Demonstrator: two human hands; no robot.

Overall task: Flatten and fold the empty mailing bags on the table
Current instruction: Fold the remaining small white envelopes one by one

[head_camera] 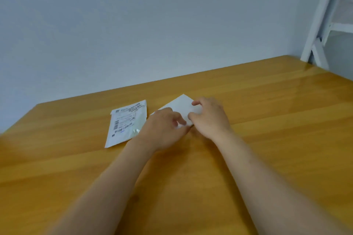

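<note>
Only one camera here, the head view, looking down over a wooden table (267, 139) that runs up to a plain pale wall. Both bare forearms reach in from the bottom of the frame and meet over a small white mailing bag (178, 104), which sits a bit past the middle of the table, turned so one corner points away toward the wall. The left hand (164, 129) is on the near left part of that bag, fingers curled down onto it, and it looks like the fingertips are pinching or pressing the near edge, though motion blur makes it hard to call which. The right hand (209, 118) is just beside it, almost touching, on the bag's right side, with its fingers bent and the thumb tucked in toward the bag's near edge, so it seems to be gripping the material there. Most of the bag is hidden under the two hands, so I can't tell how far it's folded. A second mailing bag (127, 124), white with a printed shipping label and barcodes facing up, lies flat just to the left of the left hand, apart from the first one. A white frame (317, 25) stands off the table's far right corner.
</note>
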